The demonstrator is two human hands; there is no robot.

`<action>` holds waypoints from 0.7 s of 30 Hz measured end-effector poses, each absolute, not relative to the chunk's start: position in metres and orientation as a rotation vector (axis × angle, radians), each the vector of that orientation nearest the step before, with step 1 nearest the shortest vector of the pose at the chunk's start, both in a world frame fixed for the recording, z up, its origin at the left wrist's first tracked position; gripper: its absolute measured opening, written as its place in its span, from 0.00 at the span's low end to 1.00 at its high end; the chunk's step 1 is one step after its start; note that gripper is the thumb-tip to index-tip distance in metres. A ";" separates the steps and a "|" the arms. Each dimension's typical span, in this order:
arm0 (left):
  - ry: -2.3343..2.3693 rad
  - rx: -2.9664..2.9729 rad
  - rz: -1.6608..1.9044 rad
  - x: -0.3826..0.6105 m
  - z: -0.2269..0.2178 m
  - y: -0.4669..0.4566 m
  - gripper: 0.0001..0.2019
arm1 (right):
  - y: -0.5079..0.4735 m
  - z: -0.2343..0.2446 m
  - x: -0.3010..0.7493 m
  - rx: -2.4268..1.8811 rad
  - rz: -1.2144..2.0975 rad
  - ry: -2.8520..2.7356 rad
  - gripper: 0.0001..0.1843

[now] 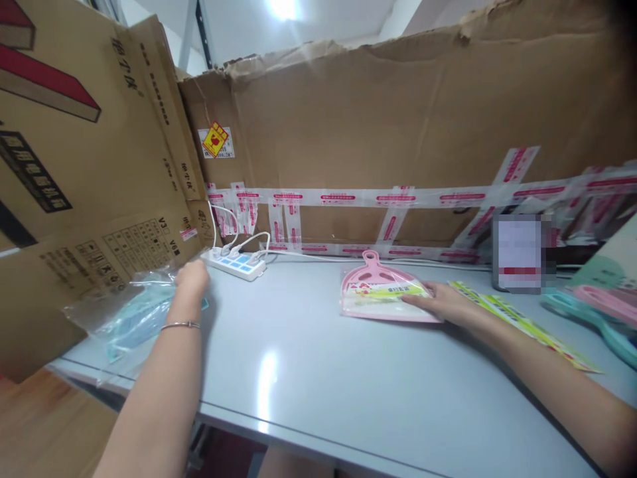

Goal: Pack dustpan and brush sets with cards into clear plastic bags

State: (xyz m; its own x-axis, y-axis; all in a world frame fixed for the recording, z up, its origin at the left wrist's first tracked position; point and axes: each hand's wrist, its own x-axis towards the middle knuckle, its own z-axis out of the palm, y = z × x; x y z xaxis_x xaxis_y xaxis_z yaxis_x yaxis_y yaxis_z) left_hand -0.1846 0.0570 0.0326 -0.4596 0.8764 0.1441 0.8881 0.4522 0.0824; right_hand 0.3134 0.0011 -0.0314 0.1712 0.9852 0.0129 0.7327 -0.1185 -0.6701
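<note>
My right grip (pixel 435 302) pinches the wrapped pink dustpan (pixel 381 307) on the tabletop (pixel 298 365); slippery film might let it slide. Whether my left grip (pixel 192 277) grasps the teal bag (pixel 142 315), I cannot tell.

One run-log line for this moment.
left hand: at teal bag | right hand: holding pink packet | power strip: near left hand
</note>
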 end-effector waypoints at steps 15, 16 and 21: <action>-1.141 -2.774 -0.600 -0.030 0.042 0.010 0.14 | -0.002 -0.012 0.313 -1.654 0.836 -1.095 0.16; -1.080 -2.894 -0.473 -0.020 0.034 0.008 0.15 | -0.002 -0.010 0.314 -1.650 0.818 -1.068 0.16; -1.167 -3.035 -0.197 -0.015 0.027 0.001 0.22 | -0.004 -0.004 0.316 -1.638 0.750 -1.023 0.15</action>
